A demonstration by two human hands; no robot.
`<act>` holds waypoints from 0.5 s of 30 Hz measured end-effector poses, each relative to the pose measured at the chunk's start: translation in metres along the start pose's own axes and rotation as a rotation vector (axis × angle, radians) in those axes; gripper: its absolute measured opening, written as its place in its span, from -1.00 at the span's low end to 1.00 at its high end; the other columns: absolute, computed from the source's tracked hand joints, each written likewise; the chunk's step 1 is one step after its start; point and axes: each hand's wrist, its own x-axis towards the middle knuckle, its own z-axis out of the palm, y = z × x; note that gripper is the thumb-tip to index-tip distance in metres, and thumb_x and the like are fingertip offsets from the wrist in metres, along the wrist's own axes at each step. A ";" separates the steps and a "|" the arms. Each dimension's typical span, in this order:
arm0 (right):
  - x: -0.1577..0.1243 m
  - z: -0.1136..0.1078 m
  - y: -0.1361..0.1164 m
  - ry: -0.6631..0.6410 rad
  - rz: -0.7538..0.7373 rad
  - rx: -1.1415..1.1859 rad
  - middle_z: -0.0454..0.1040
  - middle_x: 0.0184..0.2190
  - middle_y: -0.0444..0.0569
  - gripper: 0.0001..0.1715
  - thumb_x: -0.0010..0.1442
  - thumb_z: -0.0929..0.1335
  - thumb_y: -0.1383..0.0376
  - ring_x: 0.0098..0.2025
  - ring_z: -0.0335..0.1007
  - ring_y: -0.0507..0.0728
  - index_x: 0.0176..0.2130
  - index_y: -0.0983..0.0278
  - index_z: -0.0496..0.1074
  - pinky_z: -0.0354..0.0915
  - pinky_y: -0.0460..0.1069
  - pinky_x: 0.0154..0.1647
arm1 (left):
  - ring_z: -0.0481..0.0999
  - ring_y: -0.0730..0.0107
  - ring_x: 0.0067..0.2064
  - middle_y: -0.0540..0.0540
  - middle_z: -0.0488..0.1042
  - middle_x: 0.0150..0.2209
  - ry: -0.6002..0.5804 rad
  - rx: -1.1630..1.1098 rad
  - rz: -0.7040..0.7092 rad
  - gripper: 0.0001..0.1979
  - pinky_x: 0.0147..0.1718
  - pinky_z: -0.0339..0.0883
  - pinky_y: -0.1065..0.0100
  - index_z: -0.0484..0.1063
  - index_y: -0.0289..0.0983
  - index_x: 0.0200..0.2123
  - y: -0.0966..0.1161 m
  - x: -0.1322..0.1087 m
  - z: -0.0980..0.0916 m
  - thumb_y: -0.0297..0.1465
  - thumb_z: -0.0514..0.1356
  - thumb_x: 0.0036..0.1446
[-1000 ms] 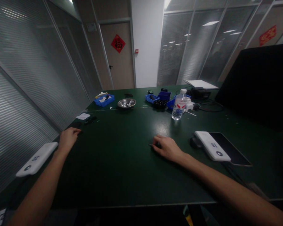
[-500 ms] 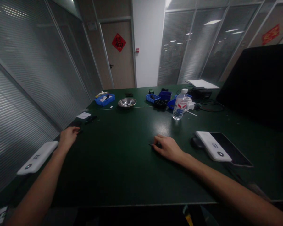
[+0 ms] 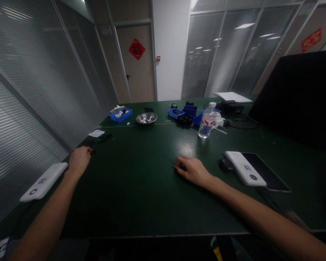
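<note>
My left hand [image 3: 79,158] rests on the dark green table [image 3: 141,195] near its left edge, fingers curled over a small dark object I cannot make out. A white power bank [image 3: 43,181] lies just left of that wrist. My right hand [image 3: 193,169] lies on the table's middle, fingers curled around a small dark object [image 3: 177,168] with a thin tip poking out to the left. What exactly it is stays unclear in the dim light.
Right of my right hand lie a white power bank [image 3: 243,168], a dark tablet [image 3: 266,175] and a black mouse-like lump [image 3: 226,164]. A water bottle [image 3: 207,121], blue bins [image 3: 121,114], a steel bowl [image 3: 146,118] and cables stand further back. A black screen [image 3: 299,94] rises at right.
</note>
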 end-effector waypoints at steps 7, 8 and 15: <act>-0.001 0.001 0.002 -0.004 0.000 0.005 0.47 -0.20 -0.06 -0.89 0.35 0.37 0.24 -0.32 0.39 0.06 -0.18 0.25 0.44 0.16 -0.06 -0.32 | 0.58 -0.10 -0.05 -0.35 0.59 -0.05 -0.042 0.039 0.000 -0.61 -0.07 0.44 0.06 0.60 -0.35 -0.05 0.006 0.002 -0.004 -0.41 0.05 0.20; -0.001 0.000 0.001 -0.003 -0.002 0.005 0.47 -0.20 -0.06 -0.89 0.35 0.37 0.24 -0.31 0.39 0.06 -0.17 0.25 0.44 0.16 -0.06 -0.32 | 0.58 -0.09 -0.05 -0.35 0.59 -0.05 -0.045 0.038 0.003 -0.61 -0.07 0.44 0.07 0.60 -0.35 -0.04 0.007 0.001 -0.005 -0.40 0.05 0.20; -0.001 0.000 0.002 0.007 -0.018 0.013 0.46 -0.22 -0.06 -0.89 0.35 0.37 0.25 -0.31 0.39 0.06 -0.18 0.25 0.45 0.17 -0.07 -0.32 | 0.54 -0.08 0.00 -0.34 0.57 -0.02 -0.035 0.088 0.051 -0.59 -0.07 0.41 0.10 0.58 -0.37 -0.03 0.027 -0.013 -0.022 -0.37 0.00 0.28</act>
